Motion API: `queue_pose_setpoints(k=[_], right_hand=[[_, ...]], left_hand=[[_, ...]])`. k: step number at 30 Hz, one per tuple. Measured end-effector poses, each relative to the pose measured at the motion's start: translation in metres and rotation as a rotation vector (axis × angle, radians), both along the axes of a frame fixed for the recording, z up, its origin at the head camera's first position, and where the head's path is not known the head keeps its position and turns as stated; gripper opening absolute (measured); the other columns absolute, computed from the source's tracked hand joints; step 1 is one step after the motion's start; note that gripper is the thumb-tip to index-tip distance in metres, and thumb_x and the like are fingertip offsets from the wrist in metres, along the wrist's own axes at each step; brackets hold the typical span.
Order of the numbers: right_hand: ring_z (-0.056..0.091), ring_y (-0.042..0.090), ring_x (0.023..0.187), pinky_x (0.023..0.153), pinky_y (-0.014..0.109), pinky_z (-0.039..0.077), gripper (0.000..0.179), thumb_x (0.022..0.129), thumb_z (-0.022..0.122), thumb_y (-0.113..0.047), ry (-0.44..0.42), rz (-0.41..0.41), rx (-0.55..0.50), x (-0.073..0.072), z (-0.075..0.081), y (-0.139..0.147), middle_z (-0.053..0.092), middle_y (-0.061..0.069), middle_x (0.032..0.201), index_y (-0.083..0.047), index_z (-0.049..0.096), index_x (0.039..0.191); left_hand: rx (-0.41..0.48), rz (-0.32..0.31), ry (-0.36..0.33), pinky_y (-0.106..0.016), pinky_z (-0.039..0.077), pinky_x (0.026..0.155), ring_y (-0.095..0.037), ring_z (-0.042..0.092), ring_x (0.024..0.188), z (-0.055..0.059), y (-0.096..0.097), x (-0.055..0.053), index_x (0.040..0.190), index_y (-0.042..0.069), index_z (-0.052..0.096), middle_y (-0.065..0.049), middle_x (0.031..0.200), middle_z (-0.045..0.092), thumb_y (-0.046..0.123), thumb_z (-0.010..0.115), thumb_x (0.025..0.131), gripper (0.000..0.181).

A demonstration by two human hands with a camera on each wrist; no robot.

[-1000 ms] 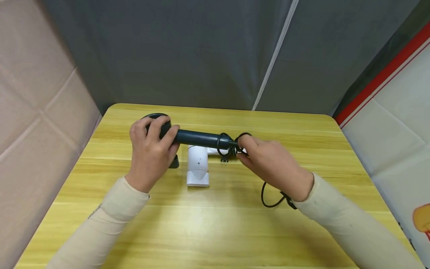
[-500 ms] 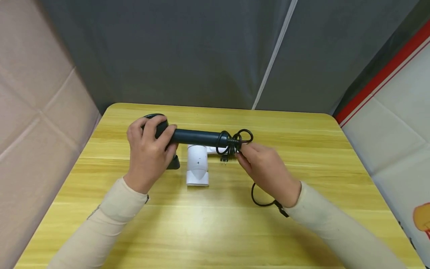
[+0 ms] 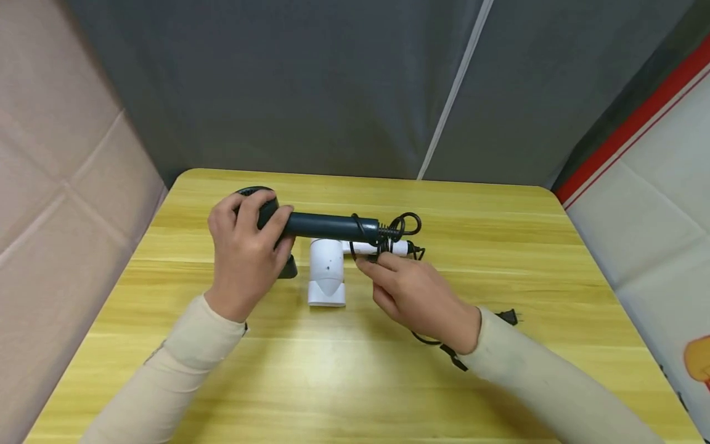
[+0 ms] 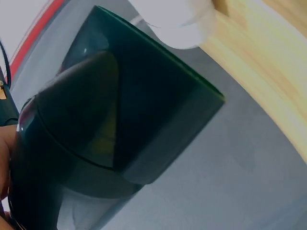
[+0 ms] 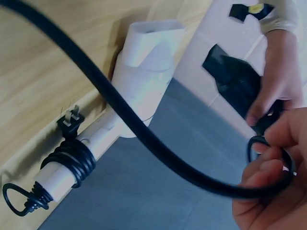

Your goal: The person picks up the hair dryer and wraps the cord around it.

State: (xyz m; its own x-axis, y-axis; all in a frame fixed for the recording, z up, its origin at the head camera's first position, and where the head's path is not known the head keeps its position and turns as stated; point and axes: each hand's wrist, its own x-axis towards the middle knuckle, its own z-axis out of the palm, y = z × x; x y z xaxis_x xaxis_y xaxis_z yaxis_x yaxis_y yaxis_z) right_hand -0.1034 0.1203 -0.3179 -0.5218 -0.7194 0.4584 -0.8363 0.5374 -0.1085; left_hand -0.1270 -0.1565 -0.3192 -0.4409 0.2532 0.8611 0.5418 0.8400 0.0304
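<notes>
My left hand (image 3: 244, 253) grips a dark hair dryer (image 3: 327, 226) by its head, the handle pointing right above the table. In the left wrist view its nozzle (image 4: 158, 100) fills much of the frame. My right hand (image 3: 424, 299) pinches the dryer's black cord (image 5: 120, 110) just below the handle's end. One turn of cord crosses the handle, and small loops sit by the spring-like strain relief. Underneath, a white hair dryer (image 3: 326, 271) lies on the table. Its own cord (image 5: 69, 163) is wound round its handle, with the plug (image 5: 71, 123) beside it.
The wooden table (image 3: 277, 382) has rounded far corners and a grey curtain (image 3: 288, 92) behind it. A two-pin plug (image 3: 507, 317) shows beyond my right forearm. Pale padded panels (image 3: 61, 185) flank the left side, and a white panel with a red stripe stands on the right.
My right hand has moved left from the cord end to below the handle, drawing cord across it. A plug has come into view by the right forearm. The left hand is nearly still.
</notes>
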Motion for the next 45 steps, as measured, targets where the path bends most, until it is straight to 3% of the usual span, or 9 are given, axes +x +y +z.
queue_pose_setpoints(k=[4, 10, 15, 19, 23, 28, 37, 42, 45], right_hand=[[0.035, 0.007, 0.056, 0.045, 0.019, 0.028, 0.039, 0.087, 0.055, -0.001, -0.037, 0.026, 0.013, 0.007, 0.011, 0.005, 0.052, -0.001, 0.083, -0.003, 0.067, 0.124], [0.052, 0.010, 0.060, 0.049, 0.022, 0.044, 0.034, 0.083, 0.061, 0.006, 0.043, 0.105, -0.055, 0.008, 0.037, 0.013, 0.059, 0.005, 0.095, -0.003, 0.069, 0.116], [0.063, 0.014, 0.071, 0.057, 0.027, 0.053, 0.034, 0.081, 0.070, 0.012, 0.081, 0.122, -0.101, 0.000, 0.058, 0.018, 0.062, 0.005, 0.100, -0.004, 0.067, 0.111], [0.065, 0.016, 0.078, 0.066, 0.030, 0.055, 0.028, 0.084, 0.072, 0.008, 0.078, 0.078, -0.142, -0.014, 0.065, 0.019, 0.064, 0.007, 0.101, -0.003, 0.067, 0.110], [0.062, 0.016, 0.077, 0.069, 0.031, 0.054, 0.021, 0.088, 0.073, -0.001, 0.041, 0.003, -0.178, -0.031, 0.064, 0.020, 0.065, 0.009, 0.104, -0.003, 0.068, 0.109], [0.055, 0.011, 0.074, 0.067, 0.030, 0.049, 0.016, 0.093, 0.070, -0.010, -0.133, -0.071, -0.194, -0.051, 0.055, 0.024, 0.065, 0.003, 0.105, -0.007, 0.070, 0.109], [0.060, 0.012, 0.086, 0.074, 0.035, 0.051, 0.019, 0.099, 0.062, -0.012, -0.479, -0.052, -0.210, -0.076, 0.031, 0.030, 0.069, -0.002, 0.107, -0.013, 0.073, 0.115], [0.060, 0.015, 0.078, 0.070, 0.034, 0.051, 0.021, 0.099, 0.060, -0.009, -0.566, -0.014, -0.257, -0.080, 0.017, 0.025, 0.070, 0.004, 0.102, -0.007, 0.073, 0.115], [0.057, 0.016, 0.075, 0.069, 0.033, 0.049, 0.022, 0.099, 0.060, -0.007, -0.574, 0.018, -0.287, -0.079, 0.008, 0.021, 0.070, 0.007, 0.100, -0.004, 0.072, 0.116]], left_hand=[[-0.037, 0.035, 0.026, -0.062, 0.033, 0.088, -0.044, 0.042, 0.107, -0.003, 0.000, -0.002, 0.106, 0.005, 0.072, -0.020, 0.122, 0.056, 0.009, 0.076, 0.086, 0.021], [-0.074, 0.045, 0.047, -0.062, 0.033, 0.088, -0.042, 0.042, 0.107, -0.005, 0.000, -0.003, 0.106, 0.005, 0.070, -0.019, 0.122, 0.056, 0.008, 0.080, 0.082, 0.026], [-0.081, 0.018, 0.070, -0.063, 0.034, 0.089, -0.041, 0.042, 0.106, -0.005, 0.003, -0.003, 0.105, 0.005, 0.070, -0.018, 0.122, 0.057, 0.007, 0.080, 0.081, 0.026], [-0.086, -0.027, 0.086, -0.064, 0.034, 0.091, -0.040, 0.042, 0.105, -0.007, 0.008, -0.001, 0.105, 0.006, 0.069, -0.017, 0.121, 0.057, 0.008, 0.082, 0.079, 0.030], [-0.080, -0.077, 0.090, -0.065, 0.034, 0.089, -0.040, 0.041, 0.105, -0.010, 0.013, 0.003, 0.106, 0.006, 0.068, -0.017, 0.120, 0.057, 0.008, 0.085, 0.076, 0.035], [-0.054, -0.133, 0.074, -0.065, 0.032, 0.089, -0.041, 0.039, 0.106, -0.009, 0.017, 0.007, 0.108, 0.007, 0.068, -0.018, 0.120, 0.055, 0.007, 0.087, 0.074, 0.039], [-0.029, -0.150, 0.081, -0.065, 0.032, 0.090, -0.042, 0.039, 0.106, -0.003, 0.018, 0.011, 0.107, 0.006, 0.068, -0.019, 0.121, 0.055, 0.005, 0.086, 0.074, 0.038], [-0.020, -0.157, 0.036, -0.063, 0.031, 0.093, -0.045, 0.039, 0.109, -0.003, 0.016, 0.012, 0.107, 0.005, 0.070, -0.021, 0.122, 0.055, 0.006, 0.086, 0.074, 0.037], [-0.012, -0.160, 0.015, -0.064, 0.030, 0.095, -0.047, 0.039, 0.110, -0.003, 0.016, 0.012, 0.106, 0.004, 0.070, -0.022, 0.122, 0.055, 0.007, 0.087, 0.074, 0.036]])
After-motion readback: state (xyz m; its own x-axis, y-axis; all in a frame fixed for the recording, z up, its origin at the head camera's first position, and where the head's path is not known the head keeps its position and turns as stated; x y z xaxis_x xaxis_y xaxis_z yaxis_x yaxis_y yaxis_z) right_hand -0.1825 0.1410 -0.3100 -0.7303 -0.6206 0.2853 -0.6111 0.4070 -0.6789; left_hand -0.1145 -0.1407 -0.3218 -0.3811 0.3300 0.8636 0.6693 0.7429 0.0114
